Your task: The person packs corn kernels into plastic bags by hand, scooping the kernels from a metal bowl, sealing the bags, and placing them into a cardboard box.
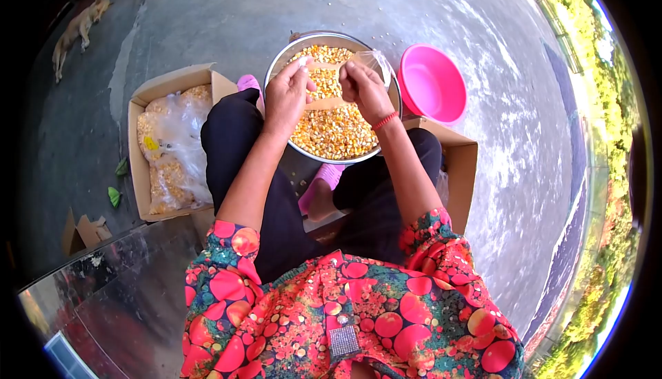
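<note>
A round metal basin full of yellow and white corn kernels stands between my knees. Over it, my left hand is closed in a pinch, with a bit of clear plastic at its fingertips. My right hand is closed on a clear plastic bag, which flares out beyond its knuckles. Between the two hands, tan strips cross above the kernels, with corn showing between them. Whether these strips belong to the bag, I cannot tell.
Left of my leg stands a cardboard box with plastic bags of corn. A pink tub sits right of the basin, near another cardboard box. Scattered kernels lie on the concrete floor. A dog lies far left.
</note>
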{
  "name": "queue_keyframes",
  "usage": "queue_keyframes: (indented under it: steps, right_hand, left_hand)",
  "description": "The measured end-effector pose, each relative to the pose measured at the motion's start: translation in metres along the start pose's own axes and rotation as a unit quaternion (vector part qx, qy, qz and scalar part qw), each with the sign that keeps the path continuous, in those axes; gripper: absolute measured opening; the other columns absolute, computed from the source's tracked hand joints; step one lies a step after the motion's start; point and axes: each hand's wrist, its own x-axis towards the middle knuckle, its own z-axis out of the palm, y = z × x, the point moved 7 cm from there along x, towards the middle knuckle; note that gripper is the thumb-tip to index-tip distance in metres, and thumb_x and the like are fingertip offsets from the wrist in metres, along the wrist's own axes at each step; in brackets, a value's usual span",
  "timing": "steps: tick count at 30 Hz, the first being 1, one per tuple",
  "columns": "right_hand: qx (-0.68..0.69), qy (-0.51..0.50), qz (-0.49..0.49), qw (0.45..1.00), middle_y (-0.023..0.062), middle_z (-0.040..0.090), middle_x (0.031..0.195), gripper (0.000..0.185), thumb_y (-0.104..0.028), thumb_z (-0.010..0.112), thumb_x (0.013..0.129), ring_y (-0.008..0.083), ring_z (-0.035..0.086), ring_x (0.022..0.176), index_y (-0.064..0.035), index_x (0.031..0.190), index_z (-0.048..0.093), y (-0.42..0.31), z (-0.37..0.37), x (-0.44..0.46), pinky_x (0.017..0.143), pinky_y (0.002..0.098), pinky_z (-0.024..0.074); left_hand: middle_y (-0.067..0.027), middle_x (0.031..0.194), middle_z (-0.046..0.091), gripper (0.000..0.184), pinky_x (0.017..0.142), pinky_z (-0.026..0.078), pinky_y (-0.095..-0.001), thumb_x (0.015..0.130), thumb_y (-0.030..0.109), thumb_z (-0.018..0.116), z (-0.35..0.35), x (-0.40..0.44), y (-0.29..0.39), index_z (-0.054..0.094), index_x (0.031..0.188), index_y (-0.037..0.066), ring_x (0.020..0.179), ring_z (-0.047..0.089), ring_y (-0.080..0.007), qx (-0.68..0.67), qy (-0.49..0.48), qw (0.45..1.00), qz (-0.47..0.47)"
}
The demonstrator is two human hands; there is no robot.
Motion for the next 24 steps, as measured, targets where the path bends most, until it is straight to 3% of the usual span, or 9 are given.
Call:
queue_keyframes:
  steps: [3, 5, 7, 8, 9, 12, 17, 19, 24]
  right_hand:
    - [-0.07, -0.156, 0.139, 0.976, -0.0064, 0.038, 0.055, 0.029, -0.027, 0.041, 0.092, 0.0029, 0.032, 0.046, -0.0065, 0.078, 0.057, 0.011, 0.021, -0.041, 0.042, 0.0176, 0.0241]
    - [-0.174, -0.212, 0.204, 0.94, -0.0024, 0.042, 0.054, 0.027, -0.027, 0.045, 0.09, 0.0072, 0.042, 0.048, -0.0057, 0.082, 0.059, 0.045, 0.007, -0.053, 0.045, 0.0227, 0.0339]
    - [-0.392, -0.169, -0.022, 0.904, 0.0064, 0.049, 0.056, 0.021, -0.026, 0.05, 0.085, 0.0191, 0.054, 0.057, -0.0069, 0.086, 0.06, 0.074, -0.026, -0.041, 0.053, 0.033, 0.0431]
    - [-0.533, -0.084, -0.048, 0.841, 0.014, 0.056, 0.069, 0.017, -0.023, 0.052, 0.081, 0.0312, 0.059, 0.071, -0.0088, 0.088, 0.058, 0.072, -0.039, -0.044, 0.063, 0.0416, 0.0464]
    - [-0.532, -0.084, -0.048, 0.841, 0.014, 0.056, 0.069, 0.017, -0.023, 0.052, 0.081, 0.0312, 0.059, 0.071, -0.0088, 0.088, 0.058, 0.079, -0.041, -0.046, 0.063, 0.0416, 0.0464]
    - [-0.678, 0.07, -0.008, 0.732, 0.0156, 0.055, 0.089, 0.015, -0.022, 0.047, 0.083, 0.0348, 0.058, 0.074, -0.0088, 0.09, 0.051, 0.087, -0.052, -0.049, 0.065, 0.0444, 0.0476]
    - [-0.669, 0.049, -0.029, 0.741, 0.0145, 0.053, 0.084, 0.017, -0.024, 0.05, 0.081, 0.0335, 0.057, 0.073, -0.0077, 0.086, 0.052, 0.097, -0.007, -0.046, 0.064, 0.0416, 0.047]
    - [-0.67, -0.037, -0.123, 0.731, 0.0153, 0.05, 0.091, 0.023, -0.03, 0.047, 0.084, 0.032, 0.058, 0.078, -0.0094, 0.095, 0.05, 0.127, 0.011, -0.037, 0.066, 0.0422, 0.048]
    - [-0.616, -0.131, -0.153, 0.761, 0.0139, 0.049, 0.091, 0.023, -0.03, 0.049, 0.083, 0.0319, 0.057, 0.079, -0.0099, 0.094, 0.049, 0.105, 0.054, -0.042, 0.067, 0.0415, 0.0477]
  left_hand:
    - [-0.0002, 0.063, 0.053, 0.029, 0.048, 0.041, -0.0187, 0.09, 0.017, 0.044, -0.001, 0.0, 0.002, 0.056, 0.112, 0.003, 0.05, 0.047, -0.005, -0.001, 0.001, 1.0, 0.008]
    - [-0.0001, 0.063, 0.053, 0.029, 0.048, 0.041, -0.0183, 0.09, 0.017, 0.044, 0.0, 0.0, 0.001, 0.056, 0.112, 0.003, 0.05, 0.046, -0.0049, 0.005, -0.003, 1.0, 0.013]
    - [0.0, 0.063, 0.053, 0.029, 0.048, 0.041, -0.0181, 0.09, 0.018, 0.044, 0.001, 0.0, -0.001, 0.056, 0.112, 0.004, 0.05, 0.046, -0.0047, -0.004, -0.004, 1.0, 0.007]
    - [0.0, 0.063, 0.053, 0.029, 0.048, 0.041, -0.0182, 0.09, 0.018, 0.043, 0.001, -0.002, 0.001, 0.056, 0.112, 0.004, 0.05, 0.046, -0.0047, -0.005, -0.003, 1.0, 0.008]
    - [0.0, 0.063, 0.053, 0.029, 0.048, 0.041, -0.0182, 0.09, 0.018, 0.043, 0.001, -0.002, 0.001, 0.056, 0.112, 0.004, 0.05, 0.046, -0.0047, -0.004, -0.004, 1.0, 0.008]
    - [0.0001, 0.063, 0.053, 0.029, 0.048, 0.04, -0.018, 0.09, 0.018, 0.044, 0.001, -0.002, 0.001, 0.056, 0.112, 0.004, 0.05, 0.046, -0.0045, 0.001, -0.005, 1.0, 0.006]
    - [0.0002, 0.063, 0.053, 0.029, 0.048, 0.04, -0.0179, 0.09, 0.018, 0.043, 0.002, -0.002, -0.001, 0.056, 0.112, 0.005, 0.05, 0.046, -0.0043, -0.003, -0.006, 1.0, 0.001]
    - [0.0001, 0.063, 0.053, 0.029, 0.048, 0.04, -0.0181, 0.09, 0.018, 0.043, 0.002, -0.002, -0.001, 0.056, 0.112, 0.005, 0.05, 0.046, -0.0045, 0.0, -0.006, 1.0, 0.002]
    - [-0.0001, 0.064, 0.053, 0.029, 0.049, 0.041, -0.0184, 0.09, 0.018, 0.044, 0.0, -0.004, 0.001, 0.056, 0.112, 0.004, 0.051, 0.046, -0.005, 0.009, 0.0, 1.0, 0.006]
